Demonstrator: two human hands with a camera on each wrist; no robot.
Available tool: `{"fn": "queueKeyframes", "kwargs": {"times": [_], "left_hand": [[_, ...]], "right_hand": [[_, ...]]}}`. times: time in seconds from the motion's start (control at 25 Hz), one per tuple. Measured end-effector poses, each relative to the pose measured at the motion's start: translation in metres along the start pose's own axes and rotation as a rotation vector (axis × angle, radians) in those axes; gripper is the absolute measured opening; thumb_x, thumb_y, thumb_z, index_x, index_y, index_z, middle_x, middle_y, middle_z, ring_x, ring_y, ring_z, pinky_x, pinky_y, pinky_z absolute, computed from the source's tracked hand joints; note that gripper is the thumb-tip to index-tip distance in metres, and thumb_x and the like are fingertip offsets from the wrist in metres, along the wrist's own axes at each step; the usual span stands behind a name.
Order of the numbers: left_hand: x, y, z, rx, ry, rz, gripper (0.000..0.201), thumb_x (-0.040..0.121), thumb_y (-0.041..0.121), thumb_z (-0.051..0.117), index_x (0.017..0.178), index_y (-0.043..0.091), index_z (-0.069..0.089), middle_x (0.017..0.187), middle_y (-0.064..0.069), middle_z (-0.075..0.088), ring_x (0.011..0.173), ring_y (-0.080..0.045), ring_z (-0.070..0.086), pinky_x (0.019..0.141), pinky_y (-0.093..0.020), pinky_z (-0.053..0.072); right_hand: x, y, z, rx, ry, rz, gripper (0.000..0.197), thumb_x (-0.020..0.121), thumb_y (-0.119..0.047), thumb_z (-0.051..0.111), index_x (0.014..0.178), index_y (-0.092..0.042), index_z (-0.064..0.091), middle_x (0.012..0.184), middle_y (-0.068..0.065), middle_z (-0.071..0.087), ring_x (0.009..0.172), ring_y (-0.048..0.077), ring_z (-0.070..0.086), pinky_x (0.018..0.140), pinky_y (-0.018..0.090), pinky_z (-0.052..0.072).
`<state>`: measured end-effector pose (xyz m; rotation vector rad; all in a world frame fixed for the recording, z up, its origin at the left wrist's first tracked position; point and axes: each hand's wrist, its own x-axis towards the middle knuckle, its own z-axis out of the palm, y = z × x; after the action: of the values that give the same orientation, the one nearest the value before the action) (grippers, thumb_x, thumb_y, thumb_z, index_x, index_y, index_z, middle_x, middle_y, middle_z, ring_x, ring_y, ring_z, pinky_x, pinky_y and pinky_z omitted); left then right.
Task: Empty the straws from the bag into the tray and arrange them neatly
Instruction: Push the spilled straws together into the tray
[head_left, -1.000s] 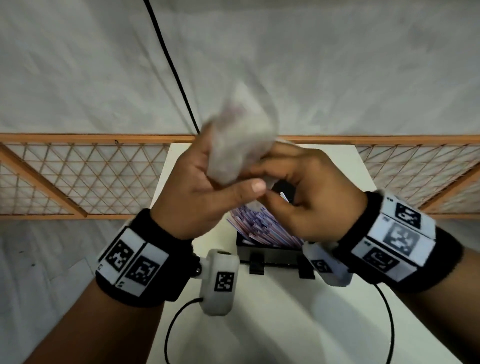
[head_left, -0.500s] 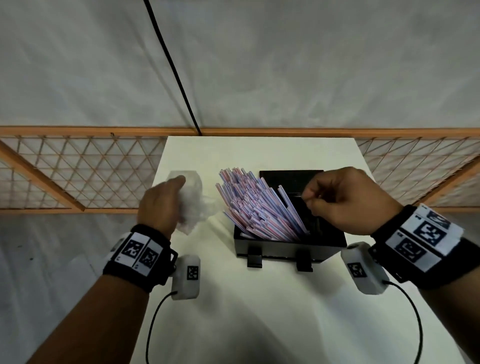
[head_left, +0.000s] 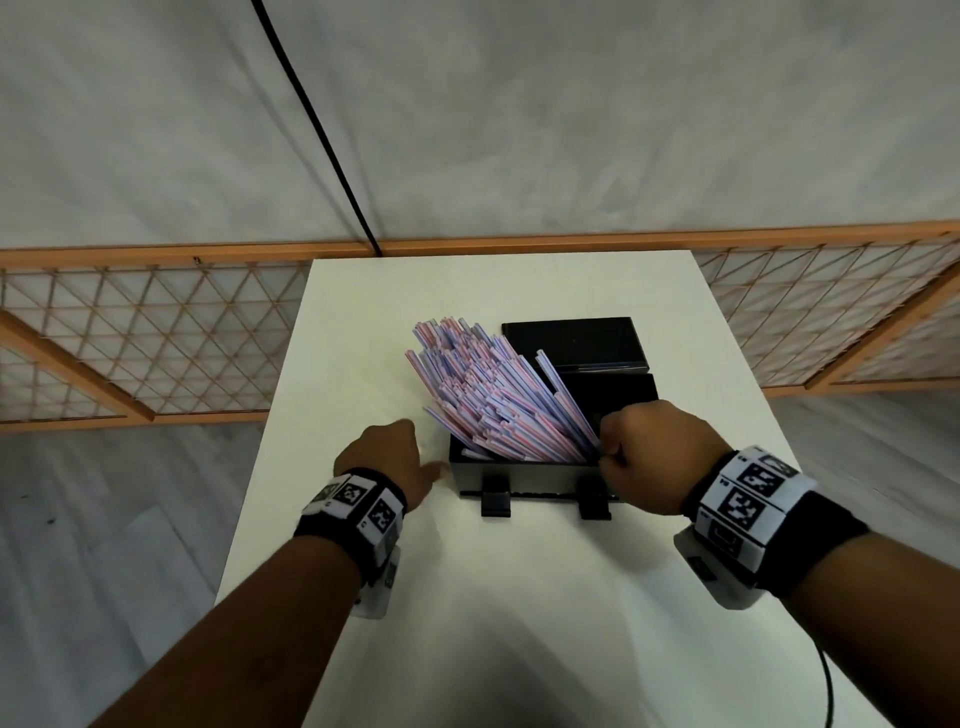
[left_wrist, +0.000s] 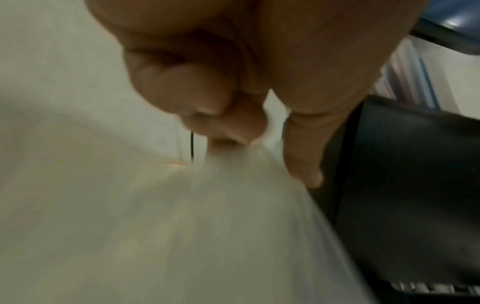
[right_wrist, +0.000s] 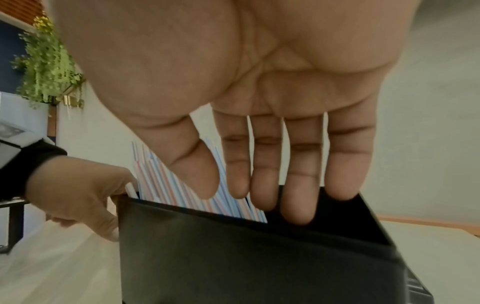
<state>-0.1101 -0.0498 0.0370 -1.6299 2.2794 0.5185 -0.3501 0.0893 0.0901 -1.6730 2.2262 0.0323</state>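
A bundle of pink, blue and white straws (head_left: 488, 395) stands in the black tray (head_left: 524, 475), leaning up to the left over its rim. My left hand (head_left: 384, 457) is low on the table at the tray's left front corner, thumb against the tray wall. In the left wrist view its curled fingers (left_wrist: 221, 115) hold the hazy clear bag (left_wrist: 207, 226), which spreads over the table. My right hand (head_left: 649, 457) reaches into the tray's right front corner. Its straight fingers (right_wrist: 293, 195) point down beside the straws (right_wrist: 176, 185).
The tray's black lid (head_left: 574, 343) lies open behind it. The white table (head_left: 519, 597) is narrow, with edges close on both sides. A wooden lattice fence (head_left: 156, 338) runs behind it, and a black cable (head_left: 322, 140) crosses the floor beyond.
Both hands separated from the raised bag. My left hand carried the crumpled bag down to the table beside the tray. My right hand dropped into the tray at the straws' right side.
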Motion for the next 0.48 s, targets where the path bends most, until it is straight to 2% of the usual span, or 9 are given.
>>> {"fn": "queueKeyframes", "kwargs": {"times": [0.08, 0.16, 0.24, 0.32, 0.4, 0.48], "left_hand": [[-0.004, 0.002, -0.003, 0.091, 0.025, 0.035, 0.055, 0.088, 0.056, 0.061, 0.123, 0.015, 0.050, 0.127, -0.008, 0.053, 0.116, -0.029, 0.057, 0.087, -0.038, 0.050], [-0.010, 0.005, -0.008, -0.015, 0.098, 0.095, 0.046, 0.085, 0.042, 0.066, 0.119, 0.014, 0.052, 0.119, -0.008, 0.054, 0.111, -0.030, 0.059, 0.084, -0.036, 0.049], [-0.018, 0.009, -0.012, -0.242, 0.146, 0.150, 0.032, 0.079, 0.034, 0.072, 0.100, 0.016, 0.055, 0.093, -0.001, 0.063, 0.094, -0.026, 0.063, 0.073, -0.028, 0.046], [-0.028, 0.016, -0.016, -0.559, 0.120, 0.153, 0.025, 0.077, 0.035, 0.077, 0.084, 0.019, 0.060, 0.068, 0.008, 0.063, 0.070, -0.021, 0.063, 0.058, -0.024, 0.044], [-0.033, 0.025, -0.018, -0.891, 0.044, 0.118, 0.022, 0.082, 0.040, 0.075, 0.079, 0.019, 0.070, 0.059, 0.003, 0.063, 0.054, -0.022, 0.060, 0.049, -0.028, 0.048], [-0.031, 0.029, -0.016, -1.026, 0.011, 0.035, 0.038, 0.087, 0.046, 0.069, 0.081, 0.009, 0.074, 0.060, -0.007, 0.063, 0.050, -0.025, 0.057, 0.050, -0.033, 0.052]], "right_hand": [[0.001, 0.002, 0.006, -0.003, 0.007, 0.004, 0.014, 0.078, -0.030, 0.055, 0.074, -0.017, 0.057, 0.077, -0.001, 0.060, 0.074, 0.025, 0.059, 0.060, 0.029, 0.047], [0.001, 0.003, 0.011, 0.014, 0.003, 0.006, 0.017, 0.078, -0.035, 0.058, 0.078, -0.019, 0.058, 0.081, -0.001, 0.061, 0.078, 0.024, 0.060, 0.066, 0.032, 0.053], [0.002, 0.004, 0.016, 0.063, -0.009, -0.019, 0.017, 0.079, -0.036, 0.061, 0.082, -0.019, 0.061, 0.084, -0.001, 0.062, 0.080, 0.023, 0.061, 0.070, 0.033, 0.053], [0.003, 0.002, 0.022, 0.147, -0.012, -0.085, 0.015, 0.081, -0.032, 0.063, 0.086, -0.019, 0.065, 0.085, -0.002, 0.065, 0.081, 0.020, 0.060, 0.068, 0.027, 0.047], [0.004, -0.001, 0.029, 0.210, -0.011, -0.144, 0.013, 0.084, -0.030, 0.062, 0.090, -0.021, 0.068, 0.086, -0.005, 0.066, 0.080, 0.014, 0.058, 0.069, 0.024, 0.042], [0.007, -0.004, 0.036, 0.228, -0.035, -0.153, 0.015, 0.085, -0.034, 0.061, 0.091, -0.022, 0.066, 0.084, -0.005, 0.063, 0.082, 0.016, 0.059, 0.070, 0.026, 0.044]]}}
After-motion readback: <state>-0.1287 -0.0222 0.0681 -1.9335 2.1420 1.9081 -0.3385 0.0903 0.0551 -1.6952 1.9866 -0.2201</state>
